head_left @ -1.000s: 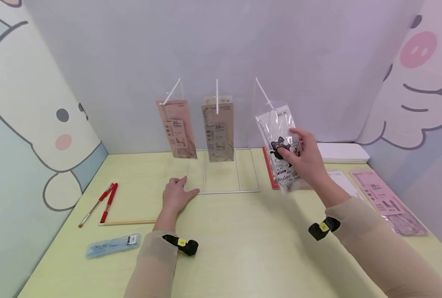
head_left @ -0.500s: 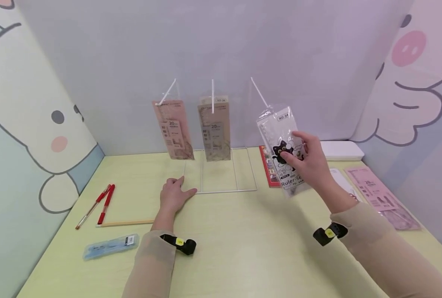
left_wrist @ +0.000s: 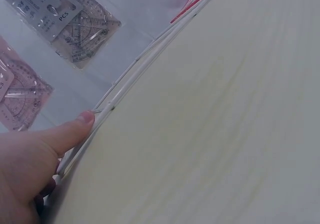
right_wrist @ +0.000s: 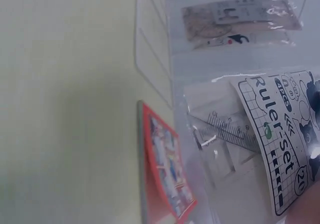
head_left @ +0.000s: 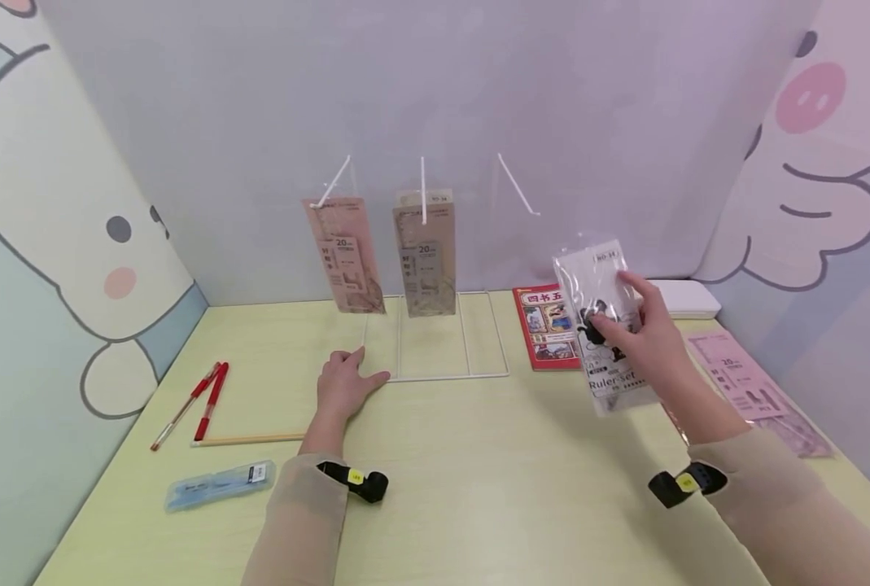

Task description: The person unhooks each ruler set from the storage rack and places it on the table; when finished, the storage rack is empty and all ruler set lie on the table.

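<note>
Red pens [head_left: 203, 399] and a blue case [head_left: 220, 483] lie at lower left on the table [head_left: 478, 472]. At centre, the left hand [head_left: 345, 384] rests flat, fingers relaxed, steadying the wire rack's [head_left: 449, 376] base; two ruler packs [head_left: 425, 254] hang on its left and middle hooks. The right hook [head_left: 517, 184] stands bare. Right of centre, the right hand [head_left: 643, 338] pinches the clear ruler set [head_left: 605, 325] in mid-air, off the hook and not yet set down, above a red book [head_left: 546, 327].
</note>
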`<state>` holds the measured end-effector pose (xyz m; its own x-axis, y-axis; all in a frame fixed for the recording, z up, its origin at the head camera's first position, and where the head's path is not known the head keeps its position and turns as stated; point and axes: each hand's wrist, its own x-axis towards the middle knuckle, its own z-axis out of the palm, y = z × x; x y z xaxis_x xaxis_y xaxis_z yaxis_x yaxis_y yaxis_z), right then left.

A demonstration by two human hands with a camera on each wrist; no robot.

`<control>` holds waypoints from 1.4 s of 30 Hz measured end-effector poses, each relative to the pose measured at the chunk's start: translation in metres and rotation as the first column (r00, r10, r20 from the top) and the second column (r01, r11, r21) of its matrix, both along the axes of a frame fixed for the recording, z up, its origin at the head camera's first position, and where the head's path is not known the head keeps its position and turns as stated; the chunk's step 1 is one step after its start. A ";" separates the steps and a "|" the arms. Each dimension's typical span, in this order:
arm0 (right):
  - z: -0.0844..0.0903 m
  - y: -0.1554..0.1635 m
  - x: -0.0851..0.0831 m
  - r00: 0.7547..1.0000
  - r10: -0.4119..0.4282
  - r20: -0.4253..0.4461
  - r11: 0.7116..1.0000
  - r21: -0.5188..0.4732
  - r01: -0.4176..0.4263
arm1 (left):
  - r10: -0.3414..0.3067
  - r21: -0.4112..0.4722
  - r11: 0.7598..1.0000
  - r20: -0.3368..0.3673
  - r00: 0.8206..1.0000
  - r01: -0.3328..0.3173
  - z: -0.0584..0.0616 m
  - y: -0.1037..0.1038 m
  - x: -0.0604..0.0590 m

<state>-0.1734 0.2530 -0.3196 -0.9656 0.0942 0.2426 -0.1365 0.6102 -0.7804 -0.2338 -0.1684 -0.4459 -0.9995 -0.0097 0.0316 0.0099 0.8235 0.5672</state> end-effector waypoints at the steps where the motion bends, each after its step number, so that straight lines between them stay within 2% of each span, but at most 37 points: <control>1: -0.006 0.004 0.001 1.000 -0.002 0.028 1.000 0.010 0.002 | -0.001 -0.003 1.000 0.000 1.000 0.001 0.000 0.000 0.000; 8: -0.048 0.028 0.007 0.991 -0.070 0.111 0.985 0.163 0.051 | -0.009 -0.005 1.000 -0.007 1.000 0.009 -0.001 0.001 -0.001; 13: -0.068 0.037 0.014 0.976 -0.116 0.182 0.968 0.239 0.071 | -0.006 -0.001 1.000 -0.005 1.000 0.006 0.000 0.002 0.000; 20: -0.086 0.046 0.025 0.962 -0.093 0.258 0.933 0.359 -0.006 | -0.002 -0.006 1.000 -0.017 1.000 0.001 0.002 0.003 -0.002; 29: -0.100 0.054 0.038 0.958 -0.008 0.286 0.905 0.410 -0.115 | 0.005 0.005 1.000 -0.021 1.000 -0.005 0.003 0.000 -0.001; 35: -0.105 0.056 0.045 0.960 -0.012 0.279 0.866 0.483 -0.129 | 0.003 0.008 1.000 0.002 1.000 -0.003 0.002 0.001 0.000; 42: -0.105 0.058 0.050 0.968 -0.024 0.250 0.825 0.551 -0.122 | 0.007 0.012 1.000 -0.010 1.000 -0.007 0.002 0.001 0.002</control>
<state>-0.1235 0.3114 -0.4246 -0.9993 -0.0361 0.0033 -0.0353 0.9471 -0.3190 -0.2320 -0.1669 -0.4434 -0.9990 -0.0174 0.0416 0.0098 0.8166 0.5772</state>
